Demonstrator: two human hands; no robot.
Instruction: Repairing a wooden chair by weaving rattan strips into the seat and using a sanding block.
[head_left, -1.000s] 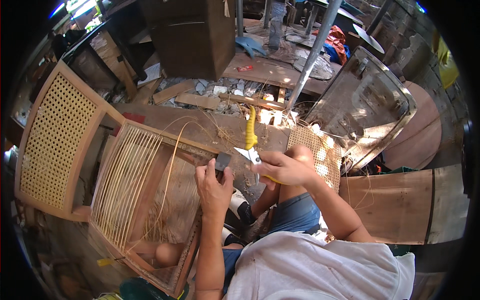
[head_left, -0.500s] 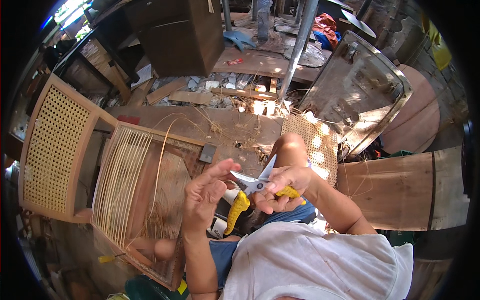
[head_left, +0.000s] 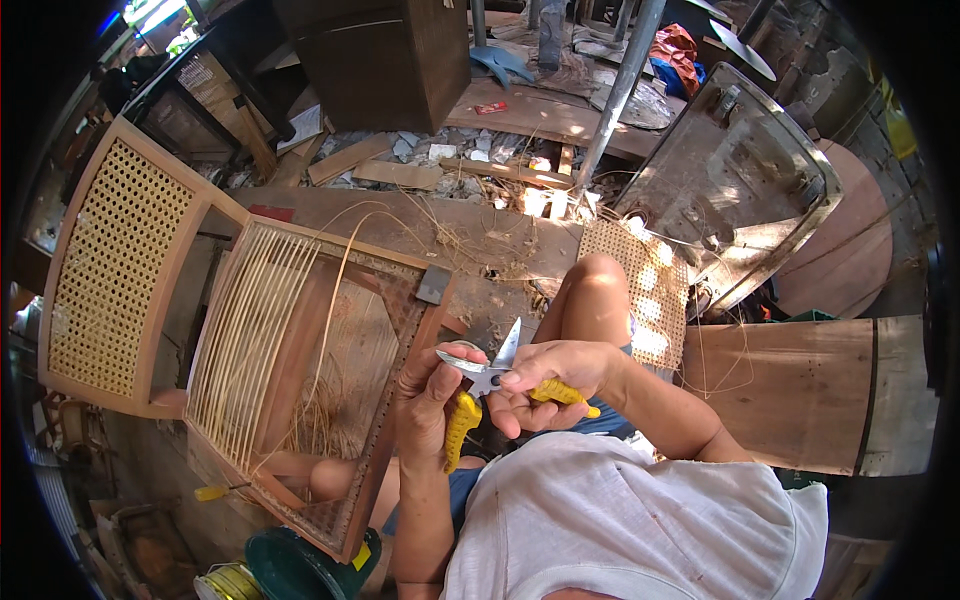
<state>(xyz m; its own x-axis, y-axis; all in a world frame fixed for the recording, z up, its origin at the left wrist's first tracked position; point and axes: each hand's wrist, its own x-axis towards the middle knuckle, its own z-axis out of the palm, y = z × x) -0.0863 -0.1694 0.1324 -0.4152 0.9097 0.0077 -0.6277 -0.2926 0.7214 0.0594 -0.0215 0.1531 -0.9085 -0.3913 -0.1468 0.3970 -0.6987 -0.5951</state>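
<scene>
A pair of shears [head_left: 508, 345] with yellow handles is spread wide in front of my chest. My right hand [head_left: 565, 375] is closed around one yellow handle, its thumb near the pivot. My left hand [head_left: 428, 395] is closed on the other blade, fingertips and thumb on its two sides, while the second yellow handle hangs beside that palm. To the left lies a wooden chair frame [head_left: 375, 455] with a woven cane back [head_left: 120, 275]. Pale cane strands [head_left: 250, 340] run across part of its seat opening, and one loose strand [head_left: 338, 285] arcs above.
A dark block [head_left: 433, 284] sits on the chair frame's corner. Beyond my knee is a cane mesh sheet [head_left: 625, 265]. Wooden boards [head_left: 780, 385] lie at right, below a metal-edged panel [head_left: 720, 170]. A metal pole [head_left: 622, 95] and dark cabinet [head_left: 380, 60] stand behind. A green tub [head_left: 300, 565] is low left.
My left hand has moved in from beside the shears and closed on one blade. The shears shifted slightly left in view, still spread. The view has tilted, showing more of the chair's seat frame.
</scene>
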